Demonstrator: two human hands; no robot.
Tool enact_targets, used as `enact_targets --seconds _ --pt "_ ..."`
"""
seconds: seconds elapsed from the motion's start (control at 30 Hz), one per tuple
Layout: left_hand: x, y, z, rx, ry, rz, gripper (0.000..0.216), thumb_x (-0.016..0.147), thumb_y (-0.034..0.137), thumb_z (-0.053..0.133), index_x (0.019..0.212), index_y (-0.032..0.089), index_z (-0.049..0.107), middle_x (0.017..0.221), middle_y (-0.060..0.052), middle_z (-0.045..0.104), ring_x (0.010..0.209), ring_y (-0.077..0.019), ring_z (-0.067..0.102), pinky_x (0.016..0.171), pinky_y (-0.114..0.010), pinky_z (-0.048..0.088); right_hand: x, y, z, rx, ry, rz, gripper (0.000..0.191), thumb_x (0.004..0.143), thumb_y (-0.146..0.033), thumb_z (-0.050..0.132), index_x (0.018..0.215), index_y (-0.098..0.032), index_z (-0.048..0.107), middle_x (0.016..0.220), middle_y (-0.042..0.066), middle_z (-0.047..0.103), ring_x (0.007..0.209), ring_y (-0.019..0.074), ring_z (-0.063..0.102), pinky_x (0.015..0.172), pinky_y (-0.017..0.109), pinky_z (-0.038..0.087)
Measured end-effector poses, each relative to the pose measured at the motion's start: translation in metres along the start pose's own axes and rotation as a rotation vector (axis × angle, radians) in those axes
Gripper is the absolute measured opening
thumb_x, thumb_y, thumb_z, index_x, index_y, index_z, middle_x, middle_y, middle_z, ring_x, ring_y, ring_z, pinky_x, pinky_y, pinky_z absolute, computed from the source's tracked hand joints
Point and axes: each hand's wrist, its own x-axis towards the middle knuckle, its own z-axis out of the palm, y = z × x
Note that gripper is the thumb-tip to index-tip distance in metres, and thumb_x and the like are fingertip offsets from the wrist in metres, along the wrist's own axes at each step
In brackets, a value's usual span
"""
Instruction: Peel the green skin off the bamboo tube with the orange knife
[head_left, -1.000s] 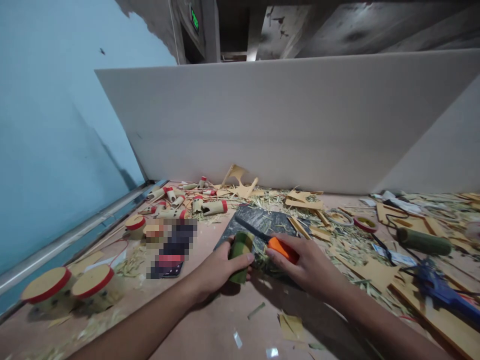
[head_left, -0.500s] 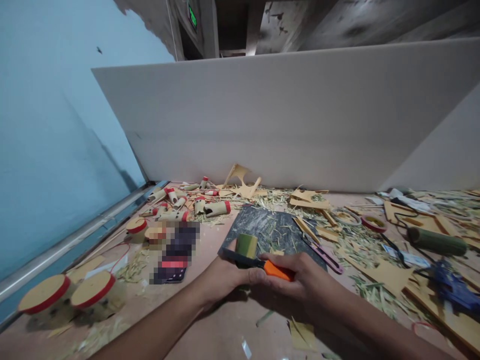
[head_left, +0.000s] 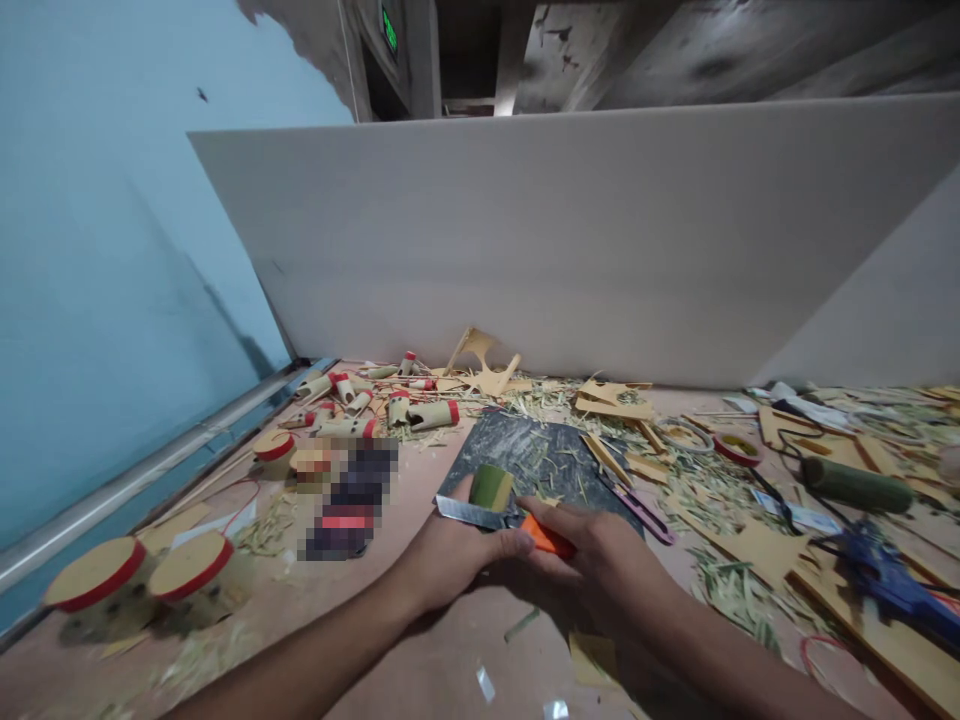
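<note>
Green bamboo section [head_left: 491, 490] clasped by the left hand [head_left: 454, 555], fingers partly hidden, beside the dark board [head_left: 517, 438], long axis tilting forward, right hand [head_left: 600, 545] gripping orange-handled knife [head_left: 549, 537], blade pointing left

This was a craft workshop. Shavings [head_left: 534, 402] littered the worktop [head_left: 420, 672] beyond the fingers [head_left: 513, 543], and a blue tool [head_left: 883, 575] lay to their right.

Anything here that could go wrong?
1. The left hand grips the bamboo piece right by the blade of the orange-handled knife; a slip might cut it.
2. The bamboo is round, so it could twist in the grip.
3. A pink tool lies near the right hand; it might get knocked.
</note>
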Motion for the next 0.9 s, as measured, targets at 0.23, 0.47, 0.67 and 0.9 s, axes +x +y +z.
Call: enact_targets --seconds 0.23,0.47,0.67,0.9 --pt "-0.001 0.004 0.003 0.034 0.033 -0.123 0.057 0.078 0.061 0.079 0.109 0.021 0.054 0.069 0.005 0.058 0.049 -0.0109 0.052 0.039 -0.019 0.032 0.022 0.028 -0.024 -0.207 0.299 0.201 0.049 0.100 -0.058 0.048 0.107 -0.018 0.075 0.071 0.008 0.073 0.058 0.0222 0.061 0.058 0.029 0.038" --pt "-0.005 0.012 -0.004 -0.010 -0.130 -0.127 0.046 0.081 0.047 0.082 0.106 0.019 0.055 0.081 -0.003 0.071 0.067 -0.0123 0.063 0.057 -0.021 0.045 0.014 0.020 -0.023 -0.051 0.240 0.075 0.044 0.102 -0.058 0.049 0.092 -0.021 0.072 0.071 0.001 0.070 0.061 0.0177 0.057 0.062 0.027 0.041" --pt "-0.001 0.006 -0.008 -0.049 -0.107 -0.252 0.063 0.073 0.054 0.087 0.115 0.021 0.054 0.075 0.002 0.065 0.055 -0.0105 0.056 0.043 -0.019 0.032 0.007 0.005 -0.030 0.071 0.163 0.020 0.042 0.098 -0.057 0.057 0.104 -0.021 0.077 0.085 0.003 0.077 0.069 0.0190 0.064 0.066 0.027 0.047" --pt "-0.001 0.004 -0.010 -0.043 -0.112 -0.234 0.070 0.063 0.066 0.088 0.106 0.018 0.061 0.065 0.003 0.060 0.048 -0.0098 0.048 0.040 -0.020 0.034 0.005 -0.002 -0.021 0.251 -0.093 -0.002 0.037 0.094 -0.048 0.067 0.116 -0.021 0.078 0.093 0.002 0.079 0.081 0.0221 0.070 0.072 0.026 0.050"
